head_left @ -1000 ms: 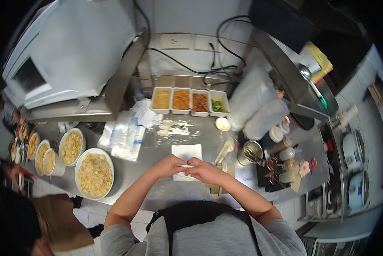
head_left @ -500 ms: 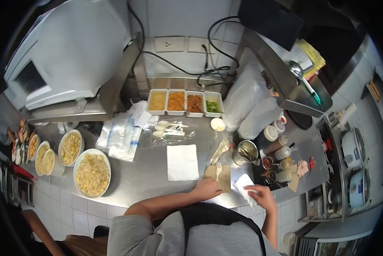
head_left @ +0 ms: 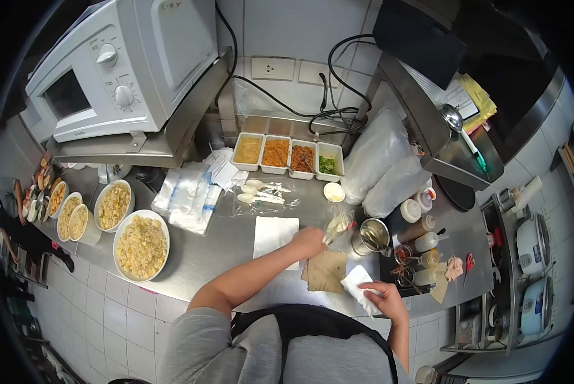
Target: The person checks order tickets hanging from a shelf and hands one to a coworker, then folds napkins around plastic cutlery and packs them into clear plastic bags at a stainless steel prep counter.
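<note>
My left hand (head_left: 309, 243) is closed at the lower end of a bundle of plastic utensils in clear wrap (head_left: 339, 225); what its fingertips hold is hidden. Below it, a worn brown cloth or paper (head_left: 326, 271) lies flat on the steel counter (head_left: 235, 238). A white paper sheet (head_left: 274, 234) lies partly under my left forearm. At the counter's front edge, my right hand (head_left: 384, 299) grips a folded white napkin (head_left: 357, 281), just right of the brown piece.
Bowls of fried rice (head_left: 141, 246) stand at left, plastic bags (head_left: 187, 197) and wrapped spoons (head_left: 255, 192) behind. Four topping trays (head_left: 275, 154) line the back. A metal cup (head_left: 371, 237), bottles (head_left: 426, 242) and red scissors (head_left: 469, 264) are right. A person (head_left: 27, 224) stands far left.
My hands have separated, the right taking the white napkin rightward. A fork seen on the brown piece half a second ago is gone from there; my left hand has moved up to the wrapped utensils.
</note>
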A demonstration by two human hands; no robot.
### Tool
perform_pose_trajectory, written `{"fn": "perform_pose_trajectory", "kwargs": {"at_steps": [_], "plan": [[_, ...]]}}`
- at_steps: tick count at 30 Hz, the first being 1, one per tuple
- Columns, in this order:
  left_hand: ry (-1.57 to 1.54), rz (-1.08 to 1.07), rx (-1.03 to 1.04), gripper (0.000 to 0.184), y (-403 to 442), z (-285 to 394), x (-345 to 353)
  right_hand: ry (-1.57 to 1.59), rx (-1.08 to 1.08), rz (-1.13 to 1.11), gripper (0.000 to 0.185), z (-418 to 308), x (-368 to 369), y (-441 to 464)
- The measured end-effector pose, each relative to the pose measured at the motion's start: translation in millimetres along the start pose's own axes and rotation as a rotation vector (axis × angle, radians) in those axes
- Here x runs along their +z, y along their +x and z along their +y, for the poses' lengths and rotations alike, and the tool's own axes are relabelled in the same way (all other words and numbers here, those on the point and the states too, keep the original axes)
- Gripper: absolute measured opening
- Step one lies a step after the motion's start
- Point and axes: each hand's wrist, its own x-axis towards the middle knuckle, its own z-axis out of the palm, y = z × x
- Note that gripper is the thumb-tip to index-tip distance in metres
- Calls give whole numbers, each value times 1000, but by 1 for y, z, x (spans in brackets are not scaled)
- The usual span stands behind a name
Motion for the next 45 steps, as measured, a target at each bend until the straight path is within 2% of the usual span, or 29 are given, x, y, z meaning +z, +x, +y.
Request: {"fn": "perform_pose_trajectory", "kwargs": {"at_steps": [1,4,6,8,11,14,17,20,23,25,27,29,32,36,39,42,45], "plan": [[57,136,9,29,7,1,2,4,-13,-11,24,-3,-1,3],[-26,165,-89,28,11,15,-1,-63,-101,4,24,5,1,8],[-164,491,52,26,-15,25,10,-24,-54,-11,24,6,1,9],[28,383,210,26,-43,21,21,5,-40,-25,24,11,1,10],[172,376,540,23,-84,7,36,25,-51,-37,24,12,3,17],[138,324,555,23,-78,-2,38,41,-56,-73,24,2,7,27],[175,242,464,17,-70,4,40,21,-105,-129,24,-6,10,38],[59,224,388,19,-81,4,23,55,-90,-155,23,-16,16,44],[-63,552,210,15,-99,-21,2,96,-75,-175,23,-11,23,49],[-10,658,-138,16,-121,-61,-28,74,-83,-203,23,-9,30,52],[137,919,-405,22,-147,-105,-50,66,-86,-232,22,-11,38,56],[336,986,-678,35,-172,-137,-62,71,-87,-263,22,-16,50,61],[372,912,-793,44,-191,-156,-68,103,-136,-309,23,-24,70,73],[399,917,-725,42,-185,-155,-74,98,-136,-375,23,-42,88,88],[365,893,-579,40,-176,-156,-79,103,-132,-404,23,-48,98,97],[223,856,-460,40,-164,-166,-84,92,-147,-416,23,-52,107,104],[121,887,-556,36,-151,-187,-90,86,-147,-423,23,-45,112,107]]}}
